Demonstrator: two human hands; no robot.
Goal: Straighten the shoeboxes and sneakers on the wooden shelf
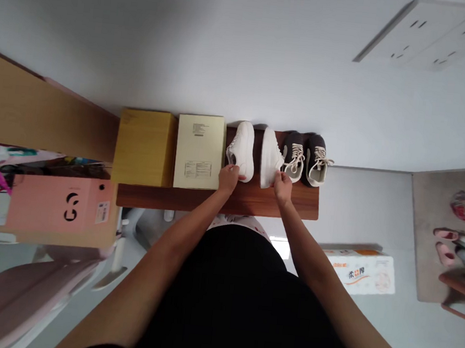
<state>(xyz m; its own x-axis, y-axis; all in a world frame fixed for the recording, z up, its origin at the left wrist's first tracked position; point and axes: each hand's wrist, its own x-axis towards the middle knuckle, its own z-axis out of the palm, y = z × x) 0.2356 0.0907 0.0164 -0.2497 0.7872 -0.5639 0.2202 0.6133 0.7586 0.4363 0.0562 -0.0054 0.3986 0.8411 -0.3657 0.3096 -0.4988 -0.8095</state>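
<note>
Two white sneakers are over a reddish-brown wooden shelf, tilted so that their soles face each other. My left hand [228, 178] is closed on the heel of the left white sneaker [243, 147], whose opening faces left. By its heel, the right white sneaker [268, 158] is pinched in my right hand [282, 187]. Whether either shoe touches the wooden shelf [213, 202] I cannot tell. Just right of my right hand stands a pair of dark sneakers with cream laces, the nearer dark sneaker [293, 155] beside the farther dark sneaker [316, 159].
Left of the shoes stand a cream box [199, 151] and a yellow-brown box [144, 148], against the wall [237, 47]. A pink box [53, 202] lies farther left, above a pink chair [28, 296]. A white printed package [361, 273] is on the floor at right.
</note>
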